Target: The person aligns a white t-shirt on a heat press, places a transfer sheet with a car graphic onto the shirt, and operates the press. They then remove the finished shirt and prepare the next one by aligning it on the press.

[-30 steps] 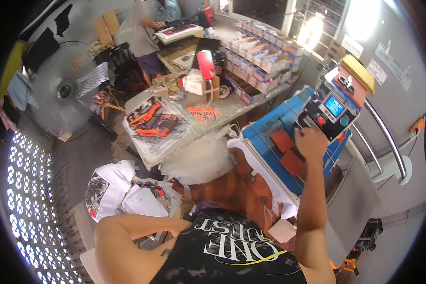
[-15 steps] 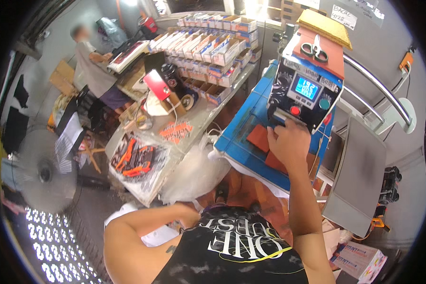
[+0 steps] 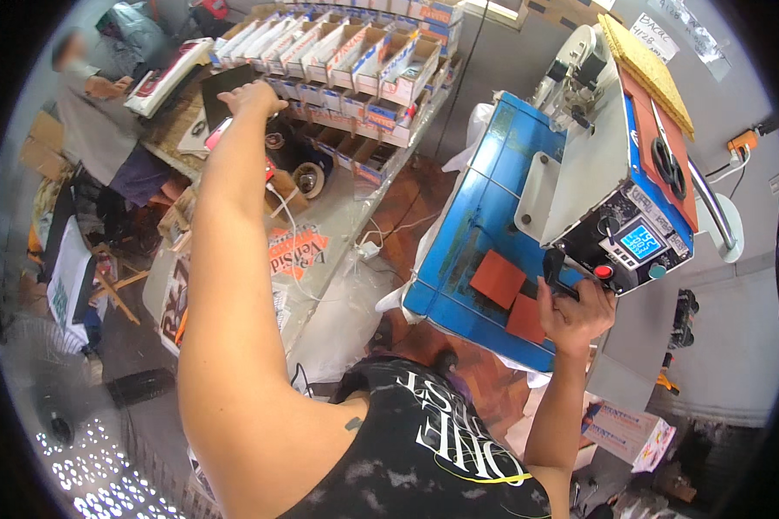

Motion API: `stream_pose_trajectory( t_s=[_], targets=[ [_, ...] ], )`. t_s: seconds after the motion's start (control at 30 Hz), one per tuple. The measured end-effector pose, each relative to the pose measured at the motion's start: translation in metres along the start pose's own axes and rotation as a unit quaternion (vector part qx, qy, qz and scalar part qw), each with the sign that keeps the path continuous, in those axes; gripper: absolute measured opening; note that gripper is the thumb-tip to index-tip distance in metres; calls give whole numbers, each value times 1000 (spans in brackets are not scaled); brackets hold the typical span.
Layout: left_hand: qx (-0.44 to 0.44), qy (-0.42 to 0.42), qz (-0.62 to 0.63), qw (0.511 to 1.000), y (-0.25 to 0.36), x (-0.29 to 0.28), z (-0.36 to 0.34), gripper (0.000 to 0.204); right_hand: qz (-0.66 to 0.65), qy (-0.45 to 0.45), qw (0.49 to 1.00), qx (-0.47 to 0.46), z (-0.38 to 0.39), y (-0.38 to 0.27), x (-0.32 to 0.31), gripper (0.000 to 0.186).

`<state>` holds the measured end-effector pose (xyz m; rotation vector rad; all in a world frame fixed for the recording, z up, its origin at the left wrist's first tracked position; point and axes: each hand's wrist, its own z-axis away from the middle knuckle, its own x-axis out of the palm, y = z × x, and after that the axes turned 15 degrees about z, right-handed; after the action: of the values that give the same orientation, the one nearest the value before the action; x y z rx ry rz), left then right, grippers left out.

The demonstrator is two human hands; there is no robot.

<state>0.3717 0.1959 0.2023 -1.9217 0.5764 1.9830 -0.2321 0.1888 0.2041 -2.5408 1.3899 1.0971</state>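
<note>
Heat press (image 3: 619, 186), seen from above through a fisheye lens, sits at the right of the frame, its upper plate swung up over a blue lower bed (image 3: 476, 233) bearing two reddish square pads (image 3: 504, 278).

Going left to right: at the upper left another person stands at a cluttered bench (image 3: 337, 229), a box in their arms. Along the top runs a row of open cardboard trays (image 3: 355, 48). The wearer's left arm stretches up the left half of the frame, its left hand (image 3: 249, 95) near the upper centre, reaching over the bench toward a dark flat item; whether the fingers are open or closed on anything cannot be told. A printed transfer sheet (image 3: 294, 251) with orange lettering lies on the bench beside a white cable.

At centre right, the right hand (image 3: 576, 311) is closed around the press's black handle (image 3: 552, 268), just below a control box with a lit blue display (image 3: 640, 242) and a red button (image 3: 603, 272).

To do this well, the grip on the handle should probably stay firm so the plate cannot drop while attention turns to the bench, with fingers kept clear of the bed.
</note>
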Motion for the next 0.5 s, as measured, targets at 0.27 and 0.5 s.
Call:
stream_pose_trajectory(
  t_s=[0.27,0.5],
  targets=[
    [12,-66,72,995,2,-6,-24,73,17,-5,1000,-19,1,1,3,27],
    [252,106,98,957,-4,-135,65,59,-35,-7,999,19,0,-2,-7,27]
  ],
)
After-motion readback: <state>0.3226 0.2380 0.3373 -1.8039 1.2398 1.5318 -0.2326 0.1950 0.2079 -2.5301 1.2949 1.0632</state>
